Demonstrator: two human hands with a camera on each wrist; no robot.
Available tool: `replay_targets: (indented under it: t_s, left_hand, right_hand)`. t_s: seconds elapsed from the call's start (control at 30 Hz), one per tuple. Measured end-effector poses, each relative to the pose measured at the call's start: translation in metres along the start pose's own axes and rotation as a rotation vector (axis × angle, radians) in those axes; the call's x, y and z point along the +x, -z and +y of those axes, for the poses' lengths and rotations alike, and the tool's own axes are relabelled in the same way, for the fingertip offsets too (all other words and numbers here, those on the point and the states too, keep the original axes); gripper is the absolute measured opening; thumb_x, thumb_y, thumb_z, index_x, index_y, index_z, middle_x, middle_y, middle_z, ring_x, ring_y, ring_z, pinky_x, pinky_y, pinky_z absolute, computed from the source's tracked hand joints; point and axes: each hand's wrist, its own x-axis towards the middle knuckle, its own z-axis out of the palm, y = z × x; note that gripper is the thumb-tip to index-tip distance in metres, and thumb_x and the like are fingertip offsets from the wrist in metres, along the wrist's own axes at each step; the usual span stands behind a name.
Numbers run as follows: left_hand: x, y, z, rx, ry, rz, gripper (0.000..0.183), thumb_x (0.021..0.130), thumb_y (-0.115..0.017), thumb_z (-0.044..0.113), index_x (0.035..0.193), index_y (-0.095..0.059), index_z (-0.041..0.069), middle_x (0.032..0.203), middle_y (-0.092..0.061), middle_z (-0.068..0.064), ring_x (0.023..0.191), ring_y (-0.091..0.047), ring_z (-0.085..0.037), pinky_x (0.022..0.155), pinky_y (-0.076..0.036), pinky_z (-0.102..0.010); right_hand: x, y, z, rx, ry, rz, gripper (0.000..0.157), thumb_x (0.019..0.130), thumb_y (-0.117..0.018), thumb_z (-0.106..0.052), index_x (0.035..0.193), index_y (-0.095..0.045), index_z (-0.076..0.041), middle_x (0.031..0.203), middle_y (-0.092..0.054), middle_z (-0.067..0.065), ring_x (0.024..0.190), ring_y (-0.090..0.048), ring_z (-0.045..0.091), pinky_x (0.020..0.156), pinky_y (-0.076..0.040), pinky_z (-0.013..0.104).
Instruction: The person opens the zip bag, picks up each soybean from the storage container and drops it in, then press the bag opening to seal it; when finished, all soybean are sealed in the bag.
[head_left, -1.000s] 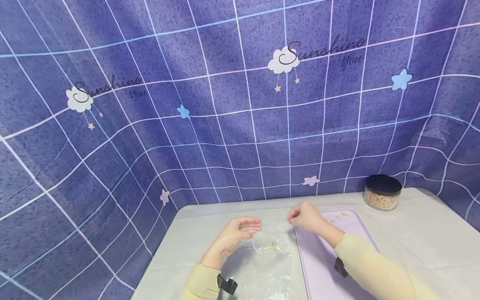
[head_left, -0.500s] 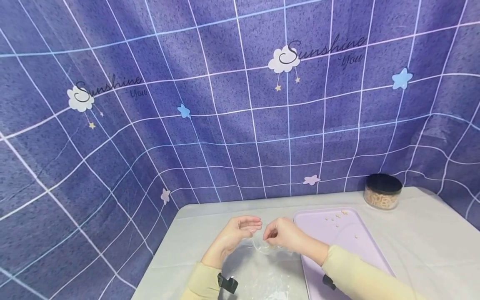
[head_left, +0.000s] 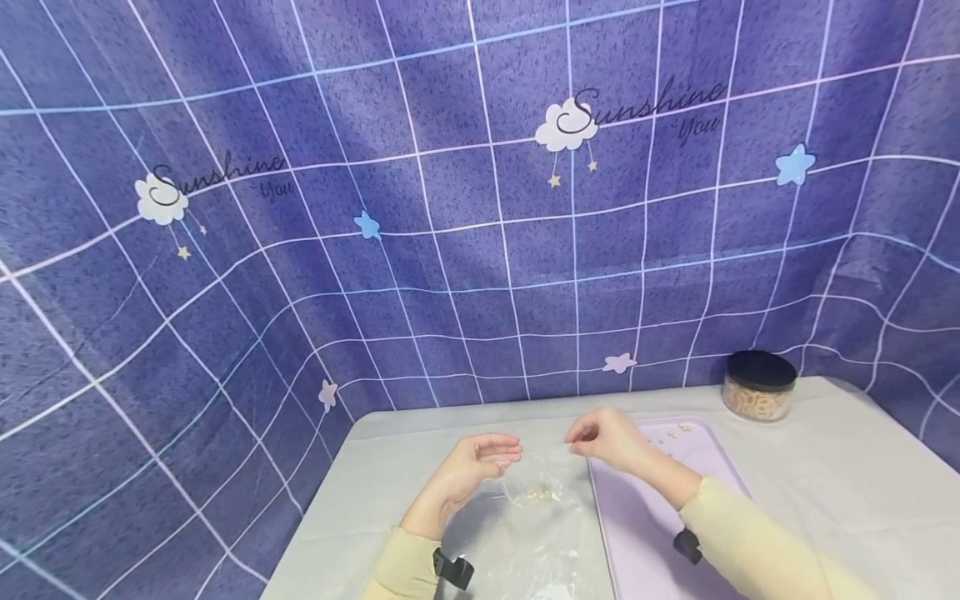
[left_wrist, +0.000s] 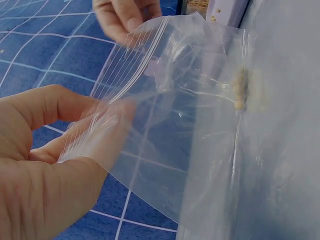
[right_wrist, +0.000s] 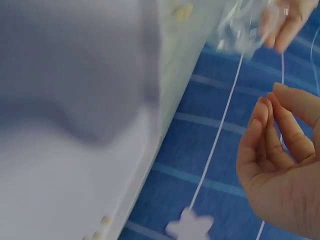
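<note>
In the head view my left hand (head_left: pixel 467 471) is at the mouth of a clear zip-lock bag (head_left: pixel 551 533) over the table. The left wrist view has its thumb and fingers gripping the ribbed zip edge of the bag (left_wrist: pixel 165 125), whose mouth gapes. Several small round tan pieces (left_wrist: pixel 239 95) lie at the bag's bottom. To the right, above the tray's edge, is my right hand (head_left: pixel 609 439). In the right wrist view that hand (right_wrist: pixel 280 160) has curled fingers, its thumb tip close to the index tip, and nothing shows between them.
A lilac tray (head_left: pixel 637 517) lies right of the bag, a few tan pieces (head_left: pixel 682 428) near its far end. A clear jar (head_left: pixel 757 392) with a black lid, filled with ring-shaped pieces, stands at the back right. A purple grid curtain (head_left: pixel 465 275) hangs behind the table.
My right hand reached left to the bag's mouth, then drew back right to the tray's edge. More tan pieces show in the bag. My left hand stayed in place.
</note>
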Motion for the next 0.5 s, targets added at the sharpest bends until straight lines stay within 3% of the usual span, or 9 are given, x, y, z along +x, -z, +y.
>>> replay_targets:
  t_s: [0.27,0.5]
  left_hand:
    - [0.0,0.003,-0.001,0.004,-0.013,-0.008,0.058,0.077,-0.049,-0.016,0.135,-0.051,-0.019,0.134,-0.056,-0.036,0.124,-0.059,-0.044,0.11,-0.045,-0.049]
    - [0.0,0.005,-0.004,0.029,-0.074,-0.031,0.055,0.077,-0.049,-0.014,0.132,-0.054,-0.017,0.128,-0.063,-0.03,0.118,-0.065,-0.033,0.107,-0.048,-0.049]
  right_hand:
    - [-0.021,0.044,0.044,-0.142,-0.191,0.085,0.011,0.08,-0.077,-0.006,0.09,-0.076,-0.003,0.088,-0.075,0.008,0.081,-0.069,0.024,0.077,-0.059,0.046]
    - [-0.039,0.063,0.077,-0.263,-0.342,0.072,0.011,0.074,-0.08,-0.004,0.082,-0.074,-0.002,0.08,-0.072,0.006,0.069,-0.06,0.019,0.07,-0.055,0.044]
